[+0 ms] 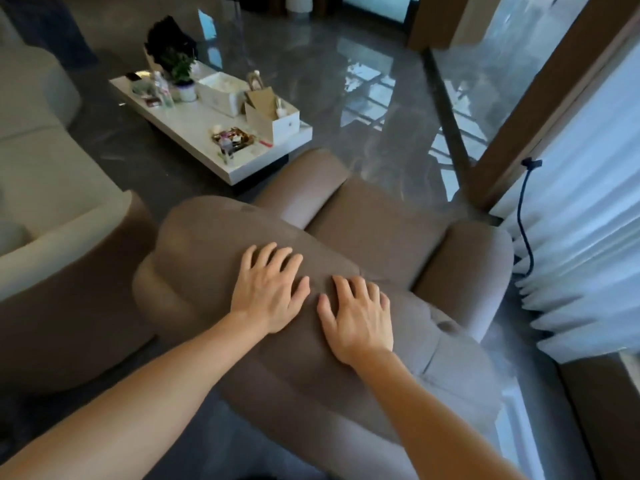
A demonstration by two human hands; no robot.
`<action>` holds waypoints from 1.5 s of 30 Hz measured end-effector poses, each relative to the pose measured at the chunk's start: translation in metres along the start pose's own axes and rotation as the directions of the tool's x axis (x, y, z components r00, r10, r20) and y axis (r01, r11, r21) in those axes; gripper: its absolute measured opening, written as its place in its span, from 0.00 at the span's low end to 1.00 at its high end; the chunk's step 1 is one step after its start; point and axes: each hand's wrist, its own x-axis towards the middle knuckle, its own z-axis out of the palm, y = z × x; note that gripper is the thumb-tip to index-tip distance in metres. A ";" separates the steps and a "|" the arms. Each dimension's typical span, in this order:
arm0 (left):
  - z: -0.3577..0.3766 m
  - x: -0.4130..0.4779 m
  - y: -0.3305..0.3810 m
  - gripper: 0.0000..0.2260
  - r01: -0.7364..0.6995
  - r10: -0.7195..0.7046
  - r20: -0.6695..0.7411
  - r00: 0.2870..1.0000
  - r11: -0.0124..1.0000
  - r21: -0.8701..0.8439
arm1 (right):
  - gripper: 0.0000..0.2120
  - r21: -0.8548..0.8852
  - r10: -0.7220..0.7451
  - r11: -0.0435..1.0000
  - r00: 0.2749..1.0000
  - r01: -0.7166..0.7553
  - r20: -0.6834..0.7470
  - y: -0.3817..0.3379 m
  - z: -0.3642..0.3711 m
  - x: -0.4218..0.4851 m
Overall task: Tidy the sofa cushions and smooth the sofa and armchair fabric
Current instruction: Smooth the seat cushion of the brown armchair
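A taupe fabric armchair (381,230) fills the middle of the head view, seen from behind its padded backrest. My left hand (268,289) lies flat on top of the backrest with the fingers spread. Beside it, a little nearer to me, my right hand (360,317) rests palm down on the same fabric, fingers apart. Neither hand holds anything. The seat cushion and both rolled armrests show beyond the backrest. A cream sofa (45,168) with a brown side stands at the left.
A low white coffee table (194,123) carries a potted plant, boxes, a paper bag and small items. Glossy grey floor (346,81) lies beyond. White curtains (588,237) and a dark hanging cord (524,220) stand at the right, next to a wooden frame.
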 end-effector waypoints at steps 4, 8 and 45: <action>0.005 0.012 0.027 0.18 0.018 -0.017 -0.054 0.998 1.000 0.012 | 0.24 0.046 -0.069 0.997 0.998 0.069 -0.001 0.020 -0.002 0.005; 0.002 0.009 0.052 0.17 0.057 -0.056 -0.048 0.997 0.998 0.024 | 0.24 0.094 -0.103 0.991 0.994 0.099 0.034 0.041 -0.011 0.003; 0.037 0.097 0.494 0.10 0.443 -0.438 0.068 0.896 0.873 -0.204 | 0.20 0.240 -0.587 0.802 0.796 0.547 0.146 0.462 -0.121 0.070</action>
